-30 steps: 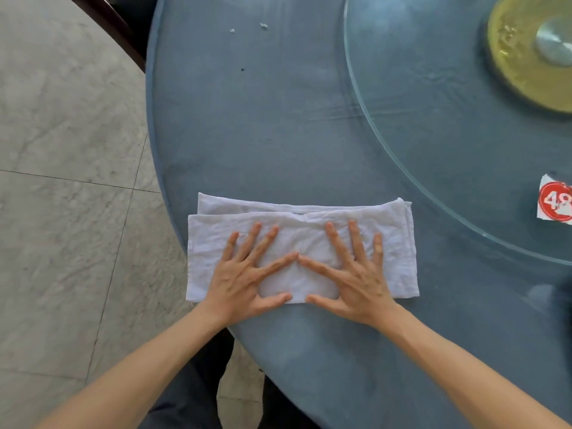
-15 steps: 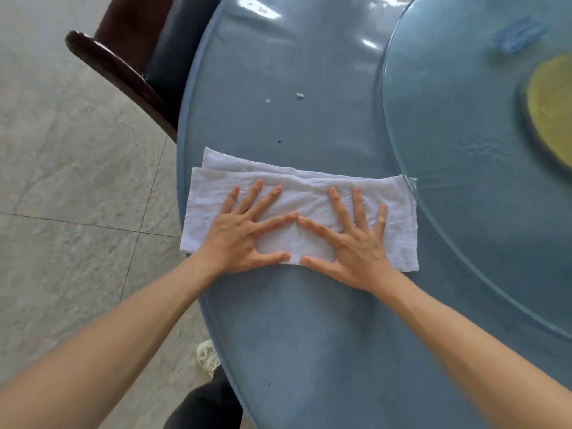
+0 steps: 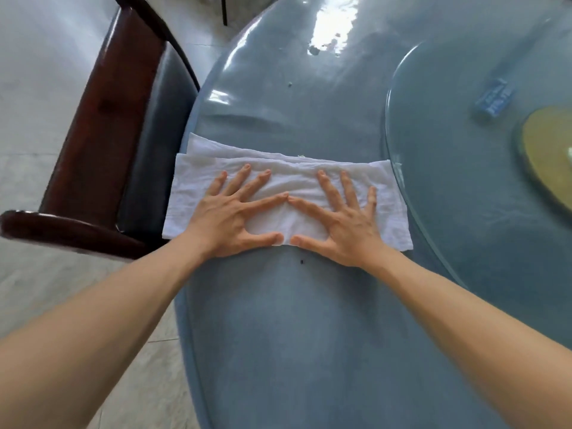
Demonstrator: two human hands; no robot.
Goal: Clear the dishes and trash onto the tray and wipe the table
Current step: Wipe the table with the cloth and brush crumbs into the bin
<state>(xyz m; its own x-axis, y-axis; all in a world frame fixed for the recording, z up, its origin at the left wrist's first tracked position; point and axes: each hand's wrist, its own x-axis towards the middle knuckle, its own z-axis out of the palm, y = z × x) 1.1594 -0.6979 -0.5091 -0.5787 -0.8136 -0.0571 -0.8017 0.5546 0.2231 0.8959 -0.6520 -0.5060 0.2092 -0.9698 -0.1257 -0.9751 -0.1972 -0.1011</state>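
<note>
A folded white cloth (image 3: 297, 173) lies flat on the blue round table (image 3: 294, 335) near its left edge. My left hand (image 3: 229, 221) presses down on the cloth's left half, palm flat, fingers spread. My right hand (image 3: 343, 230) presses on the right half the same way. The two forefingers and the two thumbs nearly touch in the middle. Neither hand grips the cloth. A small pale crumb (image 3: 290, 85) lies on the table beyond the cloth, and a dark speck (image 3: 301, 261) lies just behind my hands.
A glass turntable (image 3: 464, 212) covers the table's right side, its rim beside the cloth's right end. On or under it are a blue packet (image 3: 493, 99) and a yellow disc (image 3: 548, 150). A dark wooden chair (image 3: 102, 134) with a black seat stands against the table's left edge.
Both hands have slid the cloth forward along the table's edge, away from me. The crumbs that lay ahead of it are closer now. The chair has come into view.
</note>
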